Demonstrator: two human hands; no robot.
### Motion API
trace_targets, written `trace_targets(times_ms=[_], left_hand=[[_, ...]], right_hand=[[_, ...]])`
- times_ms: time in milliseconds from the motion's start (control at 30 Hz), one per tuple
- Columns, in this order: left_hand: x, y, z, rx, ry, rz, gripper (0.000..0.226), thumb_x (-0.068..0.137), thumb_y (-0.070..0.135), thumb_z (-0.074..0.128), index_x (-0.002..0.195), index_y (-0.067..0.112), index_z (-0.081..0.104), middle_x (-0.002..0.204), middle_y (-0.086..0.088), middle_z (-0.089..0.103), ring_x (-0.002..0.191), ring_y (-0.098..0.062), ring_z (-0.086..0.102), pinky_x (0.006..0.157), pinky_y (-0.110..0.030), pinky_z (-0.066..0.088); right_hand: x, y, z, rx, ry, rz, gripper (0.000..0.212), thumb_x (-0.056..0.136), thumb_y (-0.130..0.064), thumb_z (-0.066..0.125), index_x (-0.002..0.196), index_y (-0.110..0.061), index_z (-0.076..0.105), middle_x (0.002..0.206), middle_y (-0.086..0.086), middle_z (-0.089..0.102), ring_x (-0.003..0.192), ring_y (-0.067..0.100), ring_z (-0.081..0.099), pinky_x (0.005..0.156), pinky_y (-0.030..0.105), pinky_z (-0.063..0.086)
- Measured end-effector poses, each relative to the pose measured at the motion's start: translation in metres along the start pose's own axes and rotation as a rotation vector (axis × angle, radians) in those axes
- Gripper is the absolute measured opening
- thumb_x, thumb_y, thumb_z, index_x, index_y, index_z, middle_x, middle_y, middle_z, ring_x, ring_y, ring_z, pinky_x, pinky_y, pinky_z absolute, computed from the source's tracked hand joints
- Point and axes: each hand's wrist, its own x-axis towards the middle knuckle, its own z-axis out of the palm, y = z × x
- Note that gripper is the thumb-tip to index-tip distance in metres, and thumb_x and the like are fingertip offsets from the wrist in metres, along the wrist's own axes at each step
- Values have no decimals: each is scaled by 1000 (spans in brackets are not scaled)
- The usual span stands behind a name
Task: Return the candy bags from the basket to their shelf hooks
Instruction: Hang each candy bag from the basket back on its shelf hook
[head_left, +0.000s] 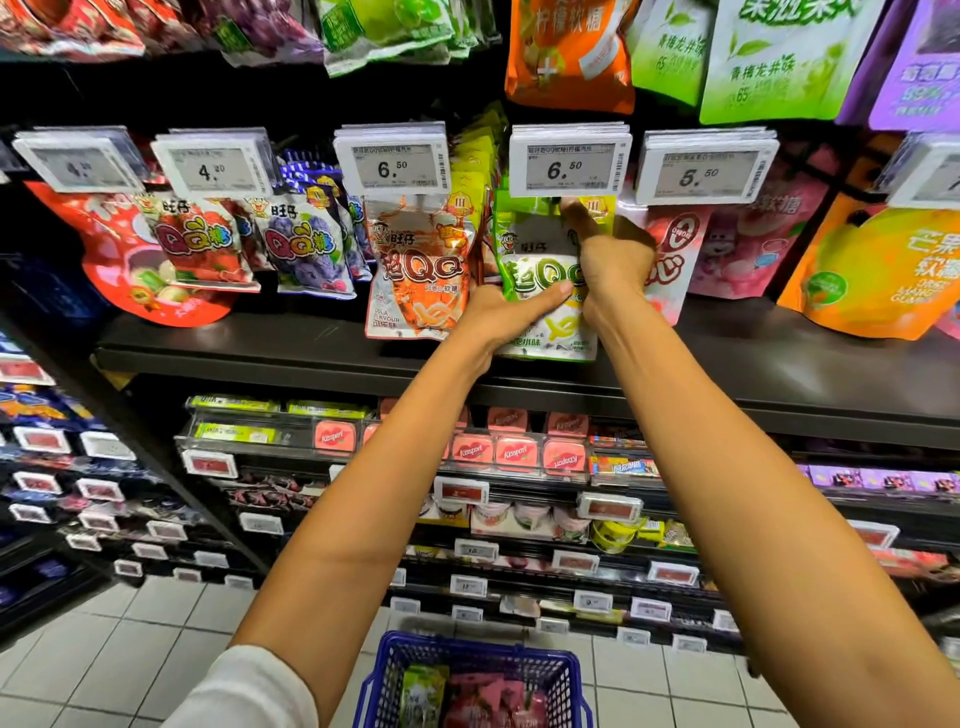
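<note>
Green candy bag (540, 270) is up at shelf level, right under the 2nd 6.50 price tag (570, 165), btwn an orange cola bag (415, 270) & a pink bag (670, 249). Left hand (506, 312) grips its lower half, thumb across the front. Right hand (613, 260) pinches its top, index finger raised toward the tag. Blue basket (467, 656) sits low in view w/ a second green pack (423, 691) & pink packs (488, 696) inside.

In front of me hangs a row of white price tags (390, 161), reading 4.20, 6.50, 6.50 and 5.50. Below them runs a black shelf board (779, 364). Under it I see pink tins (493, 451) beside green boxes (234, 432) in clear trays, and white floor tiles (130, 649) beneath.
</note>
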Motion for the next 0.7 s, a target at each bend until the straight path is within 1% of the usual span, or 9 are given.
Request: trace_targets(times_ms=[67, 133, 200, 300, 367, 500, 533, 633, 700], left_hand=[[-2, -5, 4, -2, 79, -40, 53, 70, 52, 81, 107, 17, 64, 103, 7, 70, 97, -7, 66, 76, -11, 48], [0, -11, 7, -43, 135, -53, 54, 71, 50, 82, 108, 21, 57, 116, -1, 63, 112, -17, 60, 90, -24, 46], [-2, -13, 11, -96, 176, -64, 43, 72, 49, 81, 95, 28, 53, 111, 0, 61, 106, -20, 62, 91, -32, 52], [-4, -13, 18, -116, 215, -122, 81, 74, 51, 79, 136, 15, 42, 116, 1, 52, 98, -18, 54, 84, -39, 57], [-4, -15, 21, -160, 241, -154, 94, 74, 49, 80, 145, 11, 32, 120, 1, 53, 102, -19, 54, 83, -37, 57], [1, -18, 20, -379, 269, -150, 46, 70, 30, 87, 102, 21, 57, 110, -4, 69, 102, -20, 65, 87, -34, 56], [1, -20, 21, -453, 264, -172, 44, 69, 24, 88, 101, 18, 59, 115, -8, 70, 103, -21, 66, 88, -33, 56], [-2, -23, 25, -617, 216, -241, 47, 74, 15, 85, 114, 3, 63, 115, -11, 70, 90, -17, 69, 68, -20, 57], [-6, -23, 28, -688, 169, -297, 49, 78, 15, 80, 122, 1, 62, 123, -10, 67, 106, -18, 66, 86, -22, 54]], right_hand=[[2, 3, 0, -54, 17, -32, 31, 65, -38, 88, 66, -17, 64, 67, -14, 69, 63, 5, 63, 60, 23, 49], [4, 7, 2, -84, 43, -38, 39, 62, -47, 87, 71, -16, 65, 77, -2, 71, 73, 17, 65, 69, 36, 55], [5, 10, 5, -109, 71, -52, 44, 60, -54, 84, 73, -16, 66, 80, -1, 71, 79, 22, 67, 80, 44, 55], [4, 12, 8, -110, 65, -43, 44, 61, -58, 82, 78, -19, 70, 85, -3, 74, 89, 25, 69, 89, 47, 53], [4, 12, 8, -120, 59, -45, 42, 64, -55, 82, 80, -18, 71, 85, 0, 75, 88, 26, 70, 86, 46, 54], [1, 16, 2, -29, 83, 24, 33, 66, -32, 89, 79, -12, 67, 79, 1, 72, 76, 15, 68, 78, 29, 57], [-1, 19, -1, -55, 86, 36, 33, 67, -28, 89, 81, -9, 67, 79, 1, 71, 73, 14, 66, 76, 26, 57], [-8, 26, -11, -63, 67, 54, 32, 75, -19, 82, 97, -1, 67, 87, 9, 70, 80, 20, 65, 82, 38, 57], [-14, 30, -16, -62, 39, 47, 27, 78, -23, 80, 93, -4, 67, 85, 9, 70, 76, 17, 65, 79, 39, 57]])
